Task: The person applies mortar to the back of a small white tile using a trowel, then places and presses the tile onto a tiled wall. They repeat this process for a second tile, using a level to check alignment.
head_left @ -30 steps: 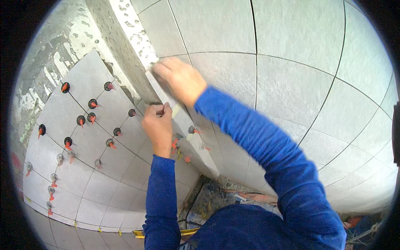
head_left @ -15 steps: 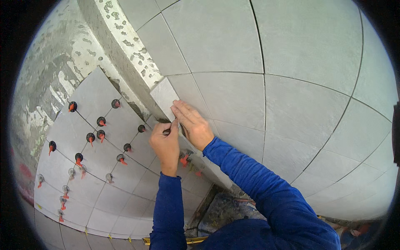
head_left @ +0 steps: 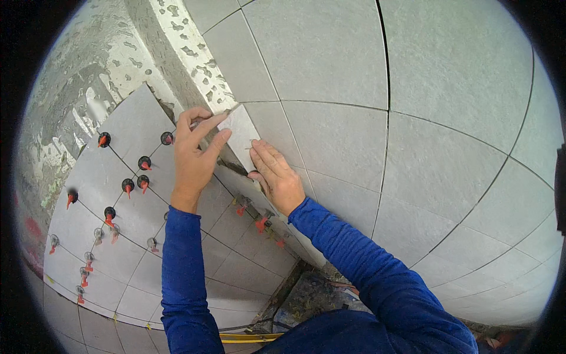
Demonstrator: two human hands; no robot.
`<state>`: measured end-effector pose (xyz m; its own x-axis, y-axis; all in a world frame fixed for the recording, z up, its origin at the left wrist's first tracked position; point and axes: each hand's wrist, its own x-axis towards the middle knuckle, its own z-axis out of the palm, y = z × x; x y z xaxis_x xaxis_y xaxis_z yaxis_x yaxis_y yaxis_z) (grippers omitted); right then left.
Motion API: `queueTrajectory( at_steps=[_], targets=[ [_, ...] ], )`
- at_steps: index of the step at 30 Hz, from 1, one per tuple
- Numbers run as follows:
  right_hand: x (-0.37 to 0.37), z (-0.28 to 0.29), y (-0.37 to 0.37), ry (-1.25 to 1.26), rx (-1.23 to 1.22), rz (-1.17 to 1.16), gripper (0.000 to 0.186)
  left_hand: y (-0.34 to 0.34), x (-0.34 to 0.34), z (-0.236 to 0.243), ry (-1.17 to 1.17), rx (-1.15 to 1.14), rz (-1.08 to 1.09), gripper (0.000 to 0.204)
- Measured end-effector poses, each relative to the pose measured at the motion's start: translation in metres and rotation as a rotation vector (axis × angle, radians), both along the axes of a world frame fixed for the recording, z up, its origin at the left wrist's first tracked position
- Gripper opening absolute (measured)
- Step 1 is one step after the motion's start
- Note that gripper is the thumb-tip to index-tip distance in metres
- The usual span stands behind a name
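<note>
A narrow light-grey tile strip (head_left: 240,134) sits on the corner edge of the wall, beside the large wall tiles. My left hand (head_left: 197,154) is at its upper end, fingers bent and apart, the index fingertip by the strip's top left corner. My right hand (head_left: 279,182) lies with its fingers stretched over the strip's right edge and the neighbouring tile, the thumb by the strip's lower end. Neither hand closes around anything that I can see. Under the strip, grey mortar shows along the narrow corner face.
Large grey tiles (head_left: 330,141) cover the wall on the right. On the left, a tiled face (head_left: 132,259) carries several black and clear round tile levelers with red handles (head_left: 144,183). Bare plaster with daubs (head_left: 203,68) runs above the strip. A yellow bar (head_left: 250,338) lies low by my body.
My left hand has left the strip's lower end and moved up and left to its upper end, its fingers spreading. My right hand stays on the strip. The view has shifted slightly.
</note>
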<state>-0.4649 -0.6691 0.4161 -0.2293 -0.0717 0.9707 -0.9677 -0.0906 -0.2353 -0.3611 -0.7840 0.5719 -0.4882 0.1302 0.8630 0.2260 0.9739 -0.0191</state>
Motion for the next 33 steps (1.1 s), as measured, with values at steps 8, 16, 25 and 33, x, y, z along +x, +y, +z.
queueTrajectory(
  at_steps=[8, 16, 25, 33],
  targets=[
    [-0.001, -0.002, -0.005, -0.031, -0.008, 0.016, 0.058, -0.008, -0.005, -0.001, 0.004, 0.017, -0.015, 0.03],
    [0.009, -0.015, 0.002, -0.126, 0.053, 0.062, 0.052, -0.014, -0.004, -0.001, -0.039, 0.042, -0.046, 0.03],
    [0.023, -0.036, 0.021, -0.226, 0.089, -0.063, 0.045, -0.03, -0.007, 0.001, -0.098, 0.058, -0.136, 0.029],
    [0.022, -0.012, 0.012, -0.211, 0.094, -0.064, 0.051, -0.041, -0.015, -0.002, -0.093, 0.142, -0.263, 0.025]
  ],
)
